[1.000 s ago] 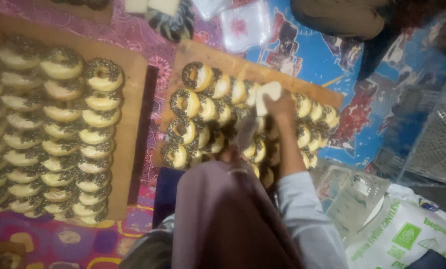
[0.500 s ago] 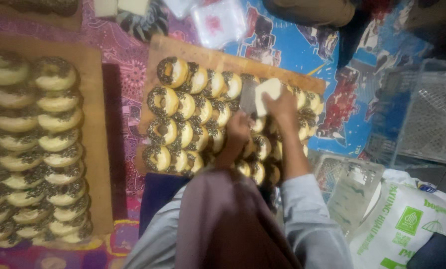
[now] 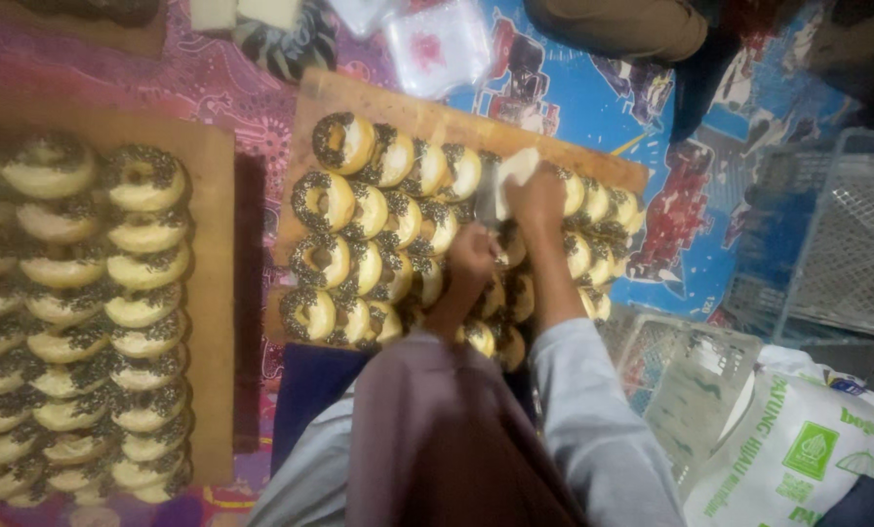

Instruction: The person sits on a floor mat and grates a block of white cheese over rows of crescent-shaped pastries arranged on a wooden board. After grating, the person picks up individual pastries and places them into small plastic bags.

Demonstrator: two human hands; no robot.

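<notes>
A wooden board (image 3: 320, 98) carries rows of ring doughnuts (image 3: 344, 141) topped with dark sprinkles, leaning on one another. My right hand (image 3: 539, 200) is over the far middle of the board, shut on a soft white bag-like thing (image 3: 517, 171) that sticks up from my fingers. My left hand (image 3: 471, 256) lies lower, curled down onto the doughnuts in the middle of the board; what it grips is hidden. Grey sleeves and a brown garment (image 3: 447, 439) cover the near rows.
A second wooden board (image 3: 213, 293) on the left holds several rows of the same doughnuts (image 3: 144, 181). A patterned mat (image 3: 574, 88) lies under everything. Grey plastic crates (image 3: 847, 234) stand at right, with a white printed sack (image 3: 808, 449) at bottom right. Another person's leg (image 3: 622, 24) is at the top.
My left hand has come into view and settled onto the middle doughnuts. My right hand stays over the far rows with the white thing. The view has shifted slightly.
</notes>
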